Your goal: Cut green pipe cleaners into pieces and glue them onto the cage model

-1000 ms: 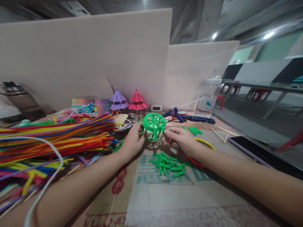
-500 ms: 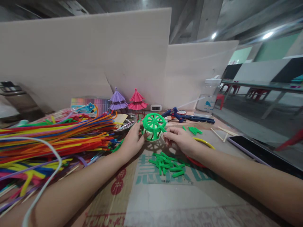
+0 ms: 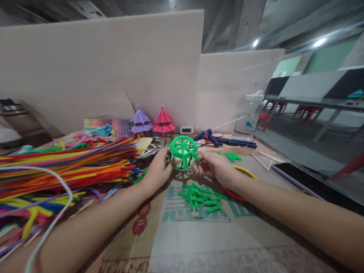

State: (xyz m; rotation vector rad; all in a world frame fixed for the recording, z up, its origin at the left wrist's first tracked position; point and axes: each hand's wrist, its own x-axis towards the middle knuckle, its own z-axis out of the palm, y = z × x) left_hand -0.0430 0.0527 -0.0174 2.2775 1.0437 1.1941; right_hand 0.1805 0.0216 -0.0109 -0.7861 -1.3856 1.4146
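A small round frame of green pipe cleaners [image 3: 184,147] stands on thin dark legs, its top spoked like a wheel. My left hand [image 3: 159,167] grips its left side, thumb in front. Close to its right side is my right hand [image 3: 214,166], fingers curled together beside a short green strip [image 3: 195,156] that juts from the rim. Whether those fingertips hold anything is too small to tell. Below both hands lies a loose pile of cut green pipe-cleaner pieces [image 3: 199,197] on the cardboard [image 3: 199,242].
Bundled coloured pipe cleaners [image 3: 71,167] crowd the left, crossed by a white cable [image 3: 64,180]. Behind stand purple [image 3: 139,121] and pink [image 3: 162,120] pavilion models, a blue glue gun [image 3: 207,137] and a clear bottle [image 3: 247,119]. A phone [image 3: 301,178] lies right.
My right fingertips have shifted slightly at the frame's right side, and more of the jutting green strip shows. My left hand keeps its grip on the frame.
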